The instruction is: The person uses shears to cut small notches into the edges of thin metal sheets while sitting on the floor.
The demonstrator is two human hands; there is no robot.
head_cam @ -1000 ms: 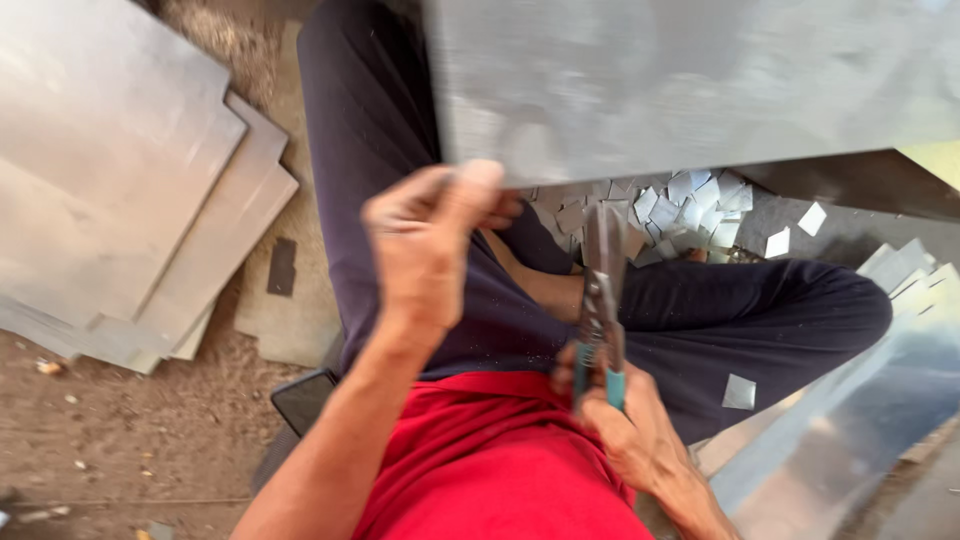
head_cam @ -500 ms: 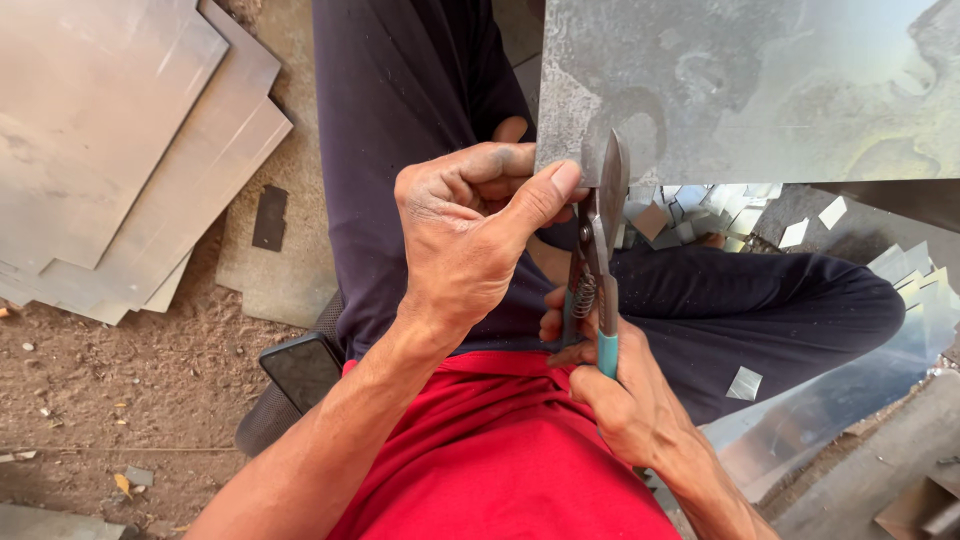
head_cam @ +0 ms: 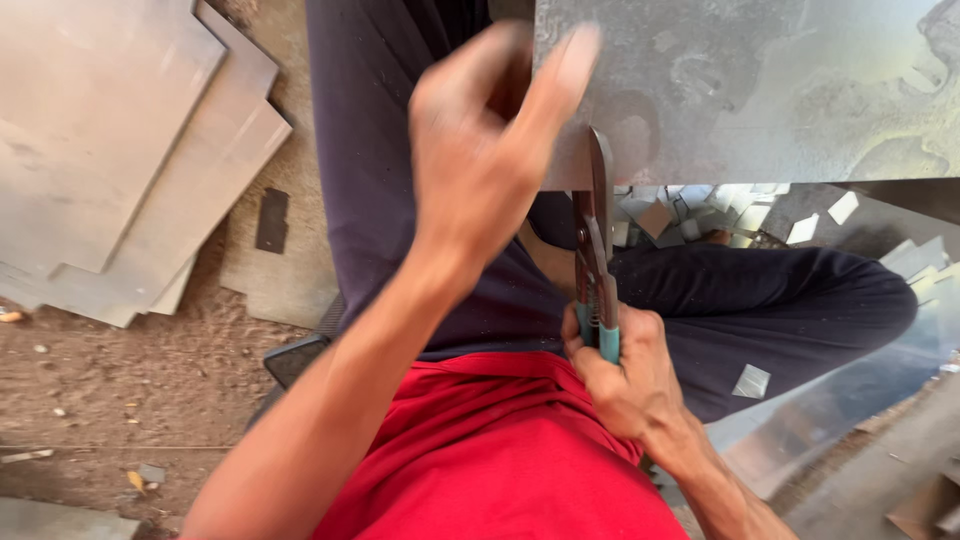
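Your right hand (head_cam: 625,375) sits low against your lap, its grip wrapped tight round the teal handles of the snips (head_cam: 597,250). The blades point up and away from you, and their tips meet the lower edge of the sheet (head_cam: 760,90), which fills the upper right of the view, grey and blotchy, with a faint ring mark near the blades.

Your left hand (head_cam: 485,150) is raised just left of the snips, blurred. Its thumb and fingers are pinched at the sheet's lower left corner, a narrow grip that seems to hold the edge, though the blur keeps you from being sure the skin touches metal.

You are seated, dark trousers (head_cam: 780,310) crossed under the sheet, red shirt (head_cam: 490,460) nearest the camera. Small square offcuts (head_cam: 700,215) lie heaped on the ground between your knees, just below the sheet's edge; one more rests on your right thigh.

To your left, a stack of plates (head_cam: 110,150) lies flat on the dirt floor (head_cam: 120,400), well apart from both hands. A small dark strip (head_cam: 271,220) lies on the lowest of them.
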